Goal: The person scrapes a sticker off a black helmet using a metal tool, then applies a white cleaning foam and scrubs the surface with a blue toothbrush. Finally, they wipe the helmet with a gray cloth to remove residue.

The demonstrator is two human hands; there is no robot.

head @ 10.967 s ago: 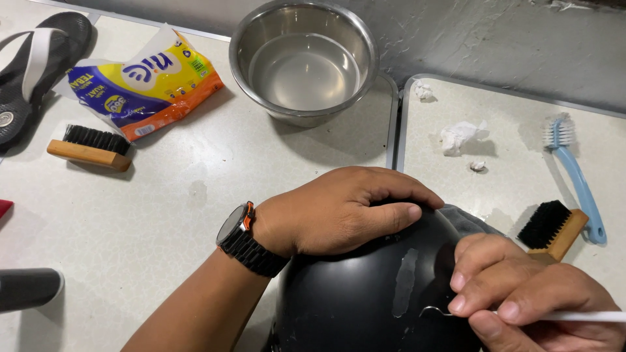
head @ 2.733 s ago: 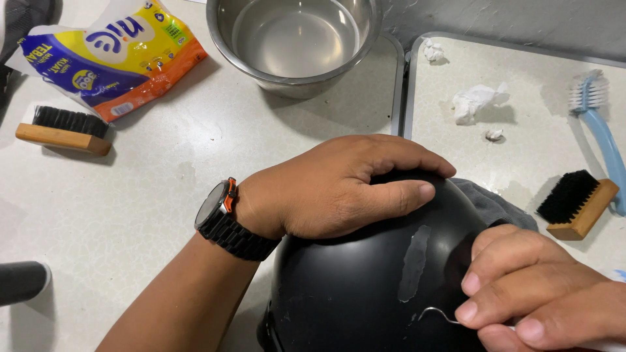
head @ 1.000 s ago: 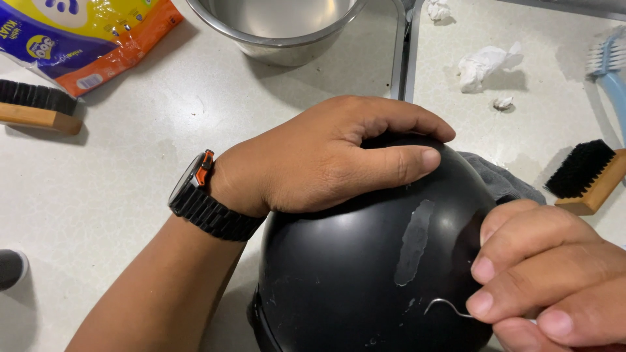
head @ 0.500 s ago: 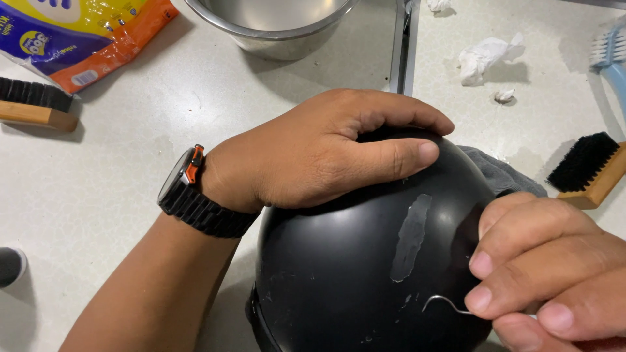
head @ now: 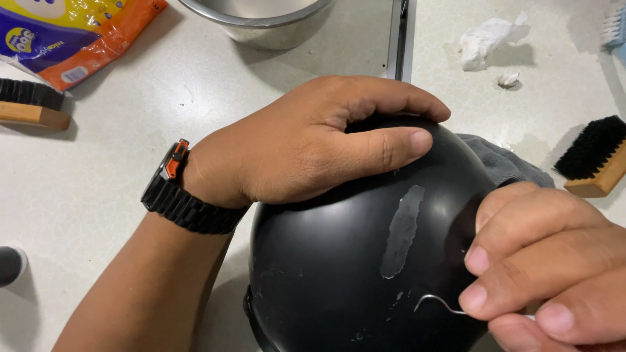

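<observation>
A round black helmet fills the lower middle of the view, with a pale grey scuffed patch on its shell. My left hand, with a black watch on the wrist, lies spread over the helmet's top and holds it down. My right hand is at the lower right, its fingers pinched on a thin tool with a hooked wire tip that touches the shell just below the patch. The tool's handle is hidden in the fist.
A steel bowl stands at the top, an orange and yellow packet at the top left. Wooden brushes lie at the left edge and at the right. Crumpled tissue and a grey cloth lie beyond the helmet.
The view has closed in on the helmet. My left hand stays on top. My right hand keeps the hooked tip at the same spot below the scuffed patch.
</observation>
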